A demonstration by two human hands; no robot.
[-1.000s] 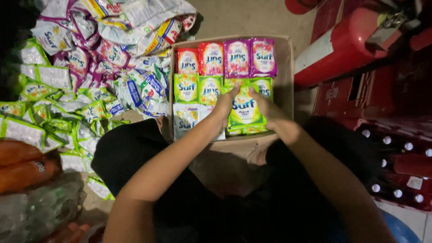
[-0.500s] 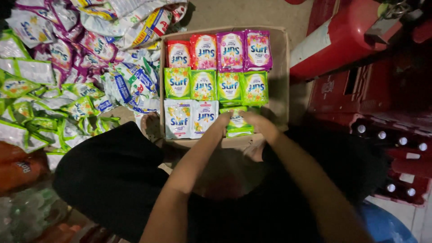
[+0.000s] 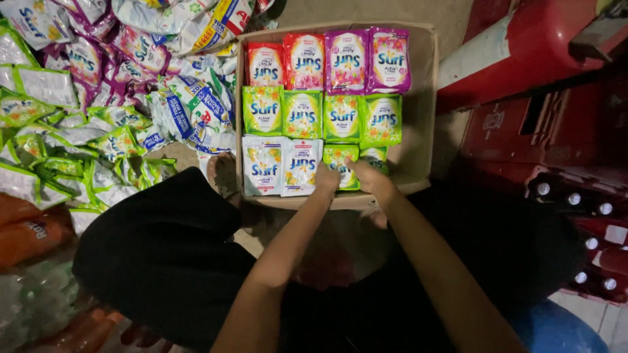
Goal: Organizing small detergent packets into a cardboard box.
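Observation:
A shallow cardboard box lies on the floor before me. Detergent sachets stand in it in rows: red and purple ones at the back, green ones in the middle, white ones at the front left. Both my hands press on a stack of green sachets at the front right of the box. My left hand grips its left side. The stack's right side is under my right hand. Most of the stack is hidden by my fingers.
A large loose heap of sachets in green, purple and white covers the floor left of the box. Red crates with bottle tops stand at the right. Orange packets lie at the far left. My dark-clothed knee is in front.
The green stack has gone from raised above the box down into its front right row. Both hands have followed it down and now press it in place.

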